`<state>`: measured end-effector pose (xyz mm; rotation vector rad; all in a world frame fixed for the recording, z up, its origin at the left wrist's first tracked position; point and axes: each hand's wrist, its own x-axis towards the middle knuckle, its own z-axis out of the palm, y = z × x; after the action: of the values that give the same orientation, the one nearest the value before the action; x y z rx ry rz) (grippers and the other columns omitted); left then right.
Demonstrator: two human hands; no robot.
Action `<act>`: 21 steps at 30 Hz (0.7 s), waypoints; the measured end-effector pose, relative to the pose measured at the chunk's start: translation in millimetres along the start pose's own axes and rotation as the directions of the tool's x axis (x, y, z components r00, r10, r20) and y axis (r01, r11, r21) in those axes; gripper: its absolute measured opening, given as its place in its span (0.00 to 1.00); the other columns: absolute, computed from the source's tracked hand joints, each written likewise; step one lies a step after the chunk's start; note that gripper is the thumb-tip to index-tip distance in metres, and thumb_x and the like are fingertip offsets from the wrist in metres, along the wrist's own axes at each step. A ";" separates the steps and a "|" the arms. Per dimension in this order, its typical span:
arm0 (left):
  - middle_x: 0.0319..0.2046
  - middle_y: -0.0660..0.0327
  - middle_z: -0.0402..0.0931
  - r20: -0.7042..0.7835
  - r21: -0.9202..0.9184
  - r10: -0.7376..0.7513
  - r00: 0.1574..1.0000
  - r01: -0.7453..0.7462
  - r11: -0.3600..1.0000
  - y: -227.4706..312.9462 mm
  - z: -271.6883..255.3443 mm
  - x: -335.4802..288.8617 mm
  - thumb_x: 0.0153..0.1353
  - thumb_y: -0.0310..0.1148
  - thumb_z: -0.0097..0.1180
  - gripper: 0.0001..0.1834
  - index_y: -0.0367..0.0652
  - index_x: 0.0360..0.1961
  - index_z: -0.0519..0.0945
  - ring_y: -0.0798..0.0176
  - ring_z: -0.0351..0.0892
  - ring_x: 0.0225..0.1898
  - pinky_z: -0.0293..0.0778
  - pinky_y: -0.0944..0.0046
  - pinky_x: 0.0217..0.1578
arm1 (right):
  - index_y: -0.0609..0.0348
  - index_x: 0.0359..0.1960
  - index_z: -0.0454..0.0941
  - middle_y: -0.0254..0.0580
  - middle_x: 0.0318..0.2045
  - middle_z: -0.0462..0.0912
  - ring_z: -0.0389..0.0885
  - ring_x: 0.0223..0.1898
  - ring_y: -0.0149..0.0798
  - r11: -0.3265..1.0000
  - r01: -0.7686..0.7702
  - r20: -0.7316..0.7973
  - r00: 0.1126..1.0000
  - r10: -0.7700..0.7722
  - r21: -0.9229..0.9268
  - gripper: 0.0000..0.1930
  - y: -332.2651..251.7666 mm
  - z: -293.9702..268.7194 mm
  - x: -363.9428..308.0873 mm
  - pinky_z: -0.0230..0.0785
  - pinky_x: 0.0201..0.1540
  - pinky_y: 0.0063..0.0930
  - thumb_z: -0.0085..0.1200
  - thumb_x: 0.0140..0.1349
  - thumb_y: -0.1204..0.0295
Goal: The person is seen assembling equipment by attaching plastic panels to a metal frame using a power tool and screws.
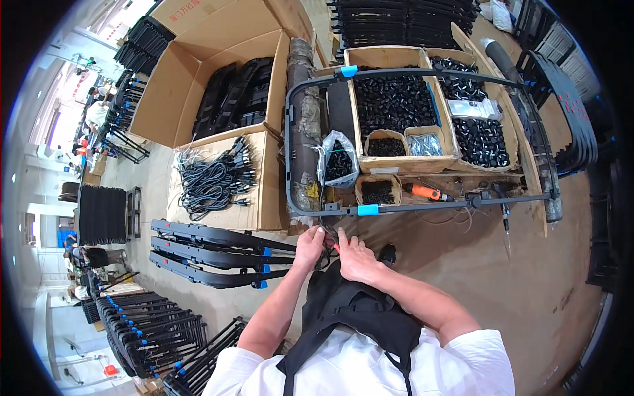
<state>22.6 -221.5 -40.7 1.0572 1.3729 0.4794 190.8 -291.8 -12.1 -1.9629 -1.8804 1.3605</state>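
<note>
White shirt (pixel 350 362) is positioned nearest, and just beside the frame (pixel 422 206) a red item (pixel 337 248) is held by the right fingers (pixel 354 243), while the left fingers' (pixel 314 235) hold cannot be determined.

Ahead of the left hand (pixel 310 248) and right hand (pixel 358 259) lies a frame (pixel 409 207); left of the former, stacked parts (pixel 205 256), beyond them cables (pixel 214 175) on a carton (pixel 272 188); right-ahead of the latter, a power tool (pixel 426 192).

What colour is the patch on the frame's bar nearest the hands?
Bright blue: the patch on the black frame, best seen in the head view.
</note>
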 end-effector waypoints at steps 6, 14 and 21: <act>0.37 0.63 0.85 0.011 0.154 0.084 0.996 -0.085 0.984 -21.2 -12.8 14.6 0.79 0.38 0.47 0.18 0.35 0.54 0.82 0.72 0.79 0.37 0.76 0.67 0.38 | 0.68 0.80 0.44 0.70 0.58 0.72 0.75 0.59 0.69 0.999 -0.032 -0.065 0.997 0.030 -0.038 0.46 -14.3 8.9 -3.4 0.72 0.61 0.58 0.54 0.62 0.72; 0.29 0.70 0.76 0.127 -0.001 0.095 0.987 -0.095 0.995 -32.4 -21.3 26.0 0.80 0.39 0.46 0.18 0.36 0.52 0.82 0.75 0.68 0.27 0.68 0.68 0.29 | 0.55 0.81 0.48 0.66 0.56 0.71 0.75 0.57 0.66 0.987 -0.162 -0.217 0.964 0.156 -0.010 0.51 -43.8 21.8 -18.9 0.71 0.60 0.57 0.62 0.56 0.66; 0.45 0.56 0.85 0.309 0.139 0.178 0.934 -0.229 0.963 -11.5 -42.4 45.1 0.77 0.37 0.47 0.20 0.33 0.58 0.81 0.67 0.82 0.43 0.78 0.64 0.45 | 0.50 0.81 0.50 0.66 0.53 0.72 0.77 0.54 0.67 0.976 -0.211 -0.392 0.895 0.215 0.053 0.52 -66.5 41.9 -11.7 0.75 0.56 0.55 0.65 0.55 0.66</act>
<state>-11.5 -176.8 -69.2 1.3655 1.0580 0.3403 116.0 -306.7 10.1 -2.2836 -1.5074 0.9115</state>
